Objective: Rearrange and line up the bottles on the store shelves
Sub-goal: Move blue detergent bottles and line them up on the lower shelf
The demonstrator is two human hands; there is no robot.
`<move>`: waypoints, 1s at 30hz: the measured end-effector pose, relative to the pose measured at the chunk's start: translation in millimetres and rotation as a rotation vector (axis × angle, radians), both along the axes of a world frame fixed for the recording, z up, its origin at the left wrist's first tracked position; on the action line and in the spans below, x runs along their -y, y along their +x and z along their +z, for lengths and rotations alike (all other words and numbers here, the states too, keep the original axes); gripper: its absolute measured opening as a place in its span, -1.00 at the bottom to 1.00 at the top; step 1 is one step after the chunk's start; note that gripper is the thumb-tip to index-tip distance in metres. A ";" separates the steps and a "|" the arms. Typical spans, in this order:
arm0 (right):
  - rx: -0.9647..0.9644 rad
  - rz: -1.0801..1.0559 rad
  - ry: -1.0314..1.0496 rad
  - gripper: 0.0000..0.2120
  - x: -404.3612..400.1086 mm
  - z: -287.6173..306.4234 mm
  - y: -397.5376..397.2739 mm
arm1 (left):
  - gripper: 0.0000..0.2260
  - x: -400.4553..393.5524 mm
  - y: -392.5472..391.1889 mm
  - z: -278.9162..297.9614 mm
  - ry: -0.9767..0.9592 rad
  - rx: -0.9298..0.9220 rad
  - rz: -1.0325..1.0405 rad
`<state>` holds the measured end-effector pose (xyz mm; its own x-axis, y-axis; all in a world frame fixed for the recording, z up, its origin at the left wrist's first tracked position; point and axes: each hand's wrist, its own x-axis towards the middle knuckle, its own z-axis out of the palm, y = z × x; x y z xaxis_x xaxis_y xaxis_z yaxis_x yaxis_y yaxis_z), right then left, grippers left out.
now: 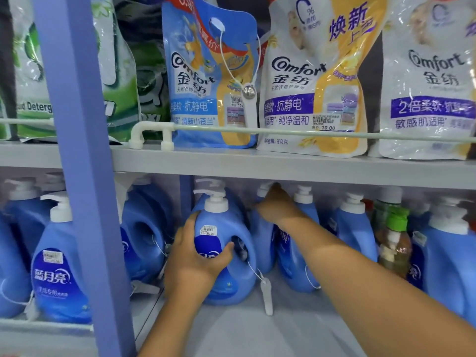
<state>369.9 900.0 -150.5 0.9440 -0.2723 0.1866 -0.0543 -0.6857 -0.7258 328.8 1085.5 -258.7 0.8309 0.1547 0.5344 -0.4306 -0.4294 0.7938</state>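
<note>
Bottle (226, 243) (glossy blue plastic), left hand (195, 258) gripping

left hand (198, 258) bare | right hand (277, 204) bare | forearms unsleeved

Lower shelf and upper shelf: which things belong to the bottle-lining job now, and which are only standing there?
In the job:
- blue pump bottle, gripped by the left hand
- blue bottle behind it, which the right hand reaches
- other blue bottles

Only standing there:
- Comfort refill pouches, upper shelf
- green detergent bags
- green-capped bottle
</note>
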 end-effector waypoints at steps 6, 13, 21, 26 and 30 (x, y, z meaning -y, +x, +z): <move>-0.012 0.059 0.023 -0.56 31.1 11.1 -5.3 | -0.24 -5.2 0.6 -7.0 -0.032 0.032 0.055; -0.021 0.054 -0.032 -0.34 51.4 11.0 -0.2 | -0.19 -6.6 1.8 -14.8 -0.047 0.060 0.055; 0.193 -0.087 -0.181 -0.52 31.4 -6.3 8.0 | -0.17 -7.5 5.8 -18.1 -0.072 0.079 0.046; -0.086 0.231 -0.056 -0.39 44.5 9.9 21.5 | -0.03 -6.4 15.7 -25.2 -0.149 -0.010 0.019; -0.232 0.284 -0.094 -0.49 51.8 24.1 19.4 | -0.05 -4.2 19.8 -27.9 -0.185 -0.014 0.021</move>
<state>389.2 848.3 -126.5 0.9995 0.0144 -0.0296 -0.0083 -0.7598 -0.6501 348.6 1089.6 -286.6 0.8337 0.2665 0.4836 -0.4112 -0.2847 0.8659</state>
